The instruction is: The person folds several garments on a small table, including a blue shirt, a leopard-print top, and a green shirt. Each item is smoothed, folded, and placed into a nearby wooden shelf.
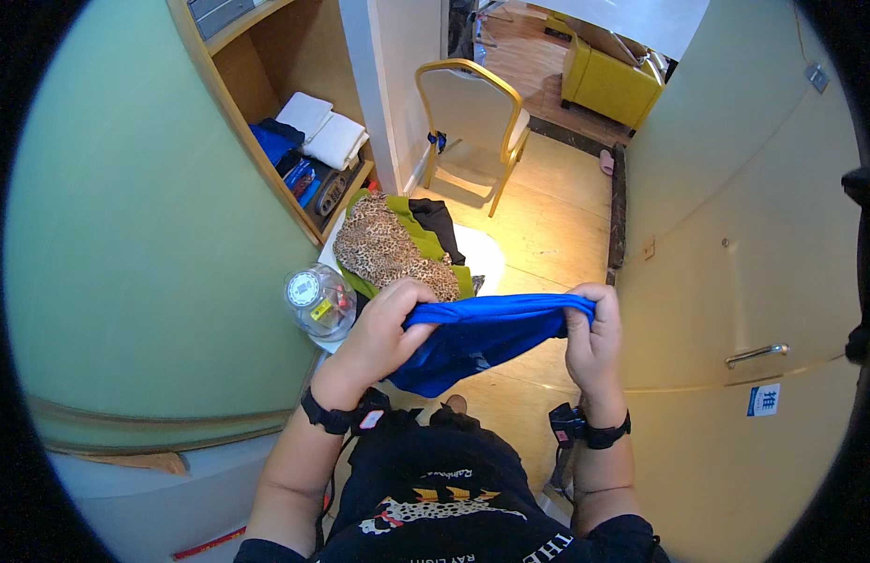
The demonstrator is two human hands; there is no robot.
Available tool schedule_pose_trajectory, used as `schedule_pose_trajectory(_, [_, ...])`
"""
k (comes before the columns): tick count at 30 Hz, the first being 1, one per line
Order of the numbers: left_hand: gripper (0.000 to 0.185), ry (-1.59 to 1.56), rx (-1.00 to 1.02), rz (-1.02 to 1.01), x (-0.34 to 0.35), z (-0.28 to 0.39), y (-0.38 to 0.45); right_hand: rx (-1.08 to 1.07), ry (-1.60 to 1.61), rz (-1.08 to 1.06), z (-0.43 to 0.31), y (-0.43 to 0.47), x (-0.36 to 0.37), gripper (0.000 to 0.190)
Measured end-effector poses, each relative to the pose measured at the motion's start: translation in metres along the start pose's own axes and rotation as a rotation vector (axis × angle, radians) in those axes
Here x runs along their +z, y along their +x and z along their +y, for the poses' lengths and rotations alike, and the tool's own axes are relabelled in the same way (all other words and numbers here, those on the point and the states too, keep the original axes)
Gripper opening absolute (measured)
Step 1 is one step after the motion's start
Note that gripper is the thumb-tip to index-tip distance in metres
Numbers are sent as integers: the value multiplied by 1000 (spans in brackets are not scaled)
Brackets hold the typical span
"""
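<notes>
Stretched between my two hands is a blue cloth garment (477, 338), its upper edge folded over and its lower part hanging down. My left hand (385, 327) pinches the left end of that edge between thumb and fingers. At the other end, my right hand (595, 331) grips the corner the same way. Just beyond the cloth, a leopard-print fabric (399, 246) with green edging lies crumpled on a white surface (482, 250). Black fabric (436, 222) lies against its far side. Left of my left hand stands a clear plastic jar (322, 302) with small items inside.
A wooden shelf (245, 70) at the left holds folded white towels (326, 130) and blue packets (302, 181). Farther off stands a gold-framed chair (470, 105). A door (730, 281) with a metal handle (757, 355) is on the right. A pink slipper (606, 162) lies near the threshold.
</notes>
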State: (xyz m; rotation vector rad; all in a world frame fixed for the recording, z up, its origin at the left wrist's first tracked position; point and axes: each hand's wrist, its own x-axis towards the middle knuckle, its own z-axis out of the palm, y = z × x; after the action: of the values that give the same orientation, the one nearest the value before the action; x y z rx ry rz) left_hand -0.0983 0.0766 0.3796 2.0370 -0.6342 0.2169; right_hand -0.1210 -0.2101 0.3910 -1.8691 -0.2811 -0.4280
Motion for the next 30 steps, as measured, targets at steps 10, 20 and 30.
schedule_pose_trajectory(10, [18, -168, 65, 25, 50, -17, 35, -29, -7, 251, -8, -6, -49, 8])
schedule_pose_trajectory(20, [20, -331, 190, 129, 79, -24, 57, -28, -215, 379, -2, -1, -63, 10])
schedule_pose_trajectory(30, [32, -33, 462, 200, 83, -20, 69, -13, -53, 378, 50, 47, -76, 13])
